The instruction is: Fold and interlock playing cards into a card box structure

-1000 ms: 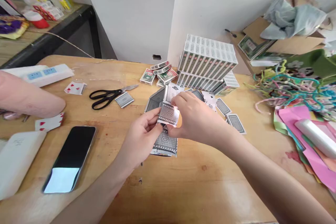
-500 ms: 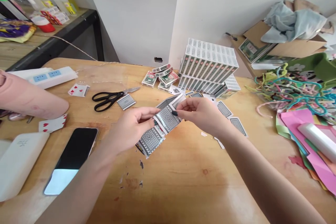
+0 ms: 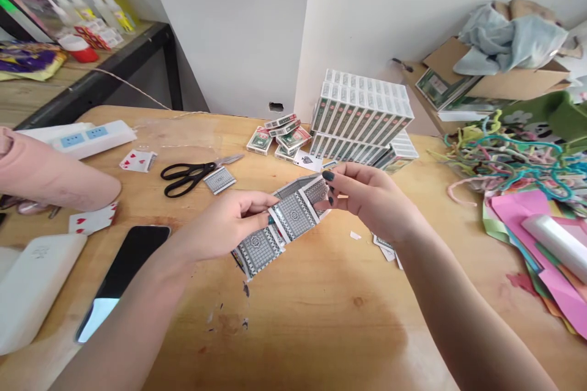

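Between my hands is a folded piece made of joined playing cards (image 3: pixel 293 215), their grey patterned backs facing me. My left hand (image 3: pixel 233 220) grips its left side, thumb on top and fingers behind. At its upper right end, my right hand (image 3: pixel 367 198) pinches a card edge between thumb and fingers. The piece is held tilted above the table. A cut card (image 3: pixel 220 180) lies face down by the black-handled scissors (image 3: pixel 192 176). Several loose cards (image 3: pixel 386 247) rest partly hidden under my right forearm.
Stacked card boxes (image 3: pixel 362 110) stand at the back, with several loose boxes (image 3: pixel 284 133) beside them. On the left are a phone (image 3: pixel 132 263), a pink bottle (image 3: pixel 59 168) and a power strip (image 3: pixel 87 137). Pipe cleaners (image 3: pixel 509 159) and coloured paper (image 3: pixel 518 220) lie right. Paper scraps (image 3: pixel 246 289) dot the table.
My right hand has shifted slightly right and turned, its fingers now at the outer end of the card piece. The left hand keeps its grip, and the view has moved a little.
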Tool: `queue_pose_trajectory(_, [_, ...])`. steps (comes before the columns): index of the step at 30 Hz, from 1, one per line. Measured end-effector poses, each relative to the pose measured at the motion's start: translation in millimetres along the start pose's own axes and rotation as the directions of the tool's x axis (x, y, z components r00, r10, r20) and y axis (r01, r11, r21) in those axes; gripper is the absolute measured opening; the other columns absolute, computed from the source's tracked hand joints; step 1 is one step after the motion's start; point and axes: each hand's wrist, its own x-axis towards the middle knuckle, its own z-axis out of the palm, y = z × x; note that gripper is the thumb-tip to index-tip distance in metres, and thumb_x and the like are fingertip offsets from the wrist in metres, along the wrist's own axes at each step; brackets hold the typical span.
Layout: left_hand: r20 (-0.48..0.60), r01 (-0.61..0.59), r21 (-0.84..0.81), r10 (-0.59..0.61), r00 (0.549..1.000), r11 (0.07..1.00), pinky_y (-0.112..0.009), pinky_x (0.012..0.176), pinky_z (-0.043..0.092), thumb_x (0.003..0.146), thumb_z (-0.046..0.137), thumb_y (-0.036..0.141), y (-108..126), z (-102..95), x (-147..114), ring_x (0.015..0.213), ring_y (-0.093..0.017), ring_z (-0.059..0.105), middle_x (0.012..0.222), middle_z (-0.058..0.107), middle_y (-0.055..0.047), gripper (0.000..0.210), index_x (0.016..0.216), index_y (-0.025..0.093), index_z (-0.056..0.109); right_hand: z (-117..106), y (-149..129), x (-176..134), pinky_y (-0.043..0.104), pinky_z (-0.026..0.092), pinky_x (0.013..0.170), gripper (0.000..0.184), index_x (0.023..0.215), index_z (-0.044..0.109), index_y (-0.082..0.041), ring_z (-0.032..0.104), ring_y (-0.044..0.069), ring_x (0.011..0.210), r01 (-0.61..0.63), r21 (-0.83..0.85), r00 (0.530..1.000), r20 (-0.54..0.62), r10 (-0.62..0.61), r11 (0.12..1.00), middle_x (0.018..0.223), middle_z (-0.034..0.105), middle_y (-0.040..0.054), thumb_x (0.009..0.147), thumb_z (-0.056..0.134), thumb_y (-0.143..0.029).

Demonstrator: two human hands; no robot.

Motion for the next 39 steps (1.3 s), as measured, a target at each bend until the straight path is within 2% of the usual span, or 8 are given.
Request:
queue_pose_trajectory(6, [0.068,-0.001,0.063,-0.004,0.998,0.998,-0.025,0.07,0.051,0.083,0.057,0.029,4.8,-9.1,4.9,0.091,-0.018,0.067,0.104,0.072,-0.003,0.033,0.114,0.024,0.067,-3.9,-2.3,2.1,0.034,0.057,0.073,0.025,0.068,0.059,-0.017,0.055,0.01,0.061,-0.077,0.077,0.994,0.089,0.07,0.994,0.063,0.052,-0.0023,0.07,0.076,-0.035])
queue_pose_trajectory(9, [0.098,-0.015,0.094,0.006,0.995,0.995,-0.025,0.069,0.05,0.083,0.056,0.03,4.7,-10.3,7.7,0.088,-0.018,0.066,0.101,0.072,-0.004,0.034,0.114,0.023,0.068,-6.1,-4.5,3.1,0.029,0.053,0.064,0.027,0.069,0.059,-0.017,0.05,0.008,0.053,-0.053,-0.029,0.989,0.136,0.056,0.998,0.057,0.051,-0.0036,0.07,0.075,-0.039])
queue_pose_trajectory(15, [0.095,-0.048,0.134,0.036,0.995,0.99,-0.024,0.066,0.05,0.082,0.056,0.03,3.9,-10.2,8.9,0.083,-0.017,0.065,0.097,0.073,-0.004,0.034,0.113,0.023,0.068,-5.0,-12.7,3.6,0.021,0.035,0.044,0.025,0.072,0.061,-0.017,0.048,0.008,0.046,0.015,-0.238,0.983,0.183,0.029,0.971,0.048,0.049,-0.0047,0.073,0.072,-0.039])
queue_pose_trajectory(20, [0.078,-0.042,0.069,0.037,0.996,0.997,-0.027,0.07,0.052,0.082,0.056,0.03,2.8,-7.6,6.6,0.086,-0.019,0.067,0.096,0.073,-0.005,0.032,0.111,0.024,0.069,-8.7,-17.3,5.1,0.032,0.05,0.062,0.018,0.07,0.062,-0.02,0.027,0.005,0.036,-0.045,-0.056,0.951,0.302,0.06,0.997,0.038,0.032,-0.0118,0.075,0.069,-0.036])
queue_pose_trajectory(26, [0.045,-0.047,0.017,0.046,0.998,0.999,-0.028,0.071,0.053,0.083,0.057,0.028,-1.4,-6.7,6.5,0.088,-0.02,0.067,0.1,0.073,-0.007,0.034,0.114,0.021,0.068,-14.1,-6.0,5.8,0.033,0.052,0.066,0.024,0.059,0.053,-0.021,0.013,0.005,0.036,-0.118,0.19,0.944,0.325,0.051,0.975,0.04,0.023,-0.013,0.078,0.065,-0.029])
queue_pose_trajectory(29, [0.052,-0.044,0.018,0.043,0.998,0.999,-0.028,0.07,0.052,0.083,0.056,0.028,-2.0,-5.1,7.9,0.087,-0.02,0.067,0.099,0.073,-0.006,0.034,0.115,0.022,0.067,-9.5,0.5,7.0,0.029,0.048,0.063,0.022,0.062,0.054,-0.021,0.012,0.004,0.037,-0.134,0.238,0.936,0.351,0.043,0.962,0.041,0.022,-0.0131,0.081,0.063,-0.026])
queue_pose_trajectory(33, [0.059,-0.046,0.001,0.046,0.997,0.999,-0.026,0.069,0.051,0.082,0.057,0.024,-1.0,-2.2,9.1,0.085,-0.018,0.067,0.099,0.073,-0.005,0.033,0.113,0.023,0.068,-0.1,3.8,10.1,0.023,0.032,0.051,0.016,0.069,0.058,-0.019,0.014,0.004,0.037,-0.146,0.172,0.906,0.419,0.061,0.974,0.04,0.026,-0.012,0.084,0.06,-0.024])
queue_pose_trajectory(39, [0.041,-0.044,0.005,0.043,0.998,0.999,-0.025,0.066,0.051,0.082,0.056,0.025,-2.4,-1.3,7.6,0.083,-0.018,0.067,0.097,0.073,-0.004,0.033,0.112,0.023,0.069,5.0,5.5,11.7,0.025,0.021,0.047,0.02,0.062,0.052,-0.018,0.019,0.005,0.039,-0.119,0.184,0.936,0.349,0.048,0.976,0.045,0.026,-0.0103,0.079,0.061,-0.022])
